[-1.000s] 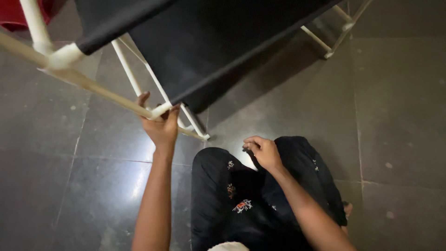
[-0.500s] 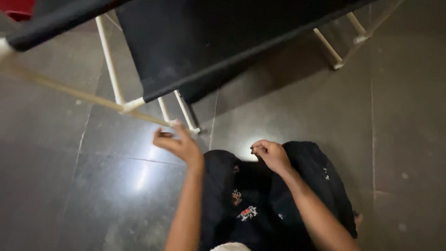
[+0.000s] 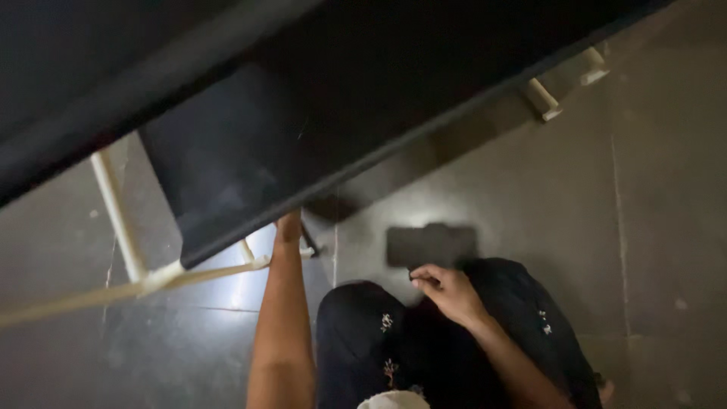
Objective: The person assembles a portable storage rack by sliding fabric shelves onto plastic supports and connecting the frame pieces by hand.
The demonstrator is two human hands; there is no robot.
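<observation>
L hand [image 3: 288,227] reached under the black panel [image 3: 250,174], grip hidden, can't tell. R hand [image 3: 448,291] sat loosely curled, grasping nothing, near a dark flat rectangle [image 3: 432,245] on the floor [image 3: 545,197].

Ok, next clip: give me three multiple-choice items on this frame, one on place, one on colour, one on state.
1. Where does the left hand reach?
A. Up under the edge of the dark panel
B. Flat on the floor
C. Onto the knee

2. What colour is the frame tubing?
A. Red
B. White
C. Green

3. How does the right hand sit?
A. Spread flat on the tiles
B. Raised overhead
C. Fingers curled, over the dark trousers

Answers:
1 A, the forearm runs up and the hand disappears at the panel's edge.
2 B, the tube and its joint look pale white against the grey floor.
3 C, the fingers bend inward above the lap.
</observation>
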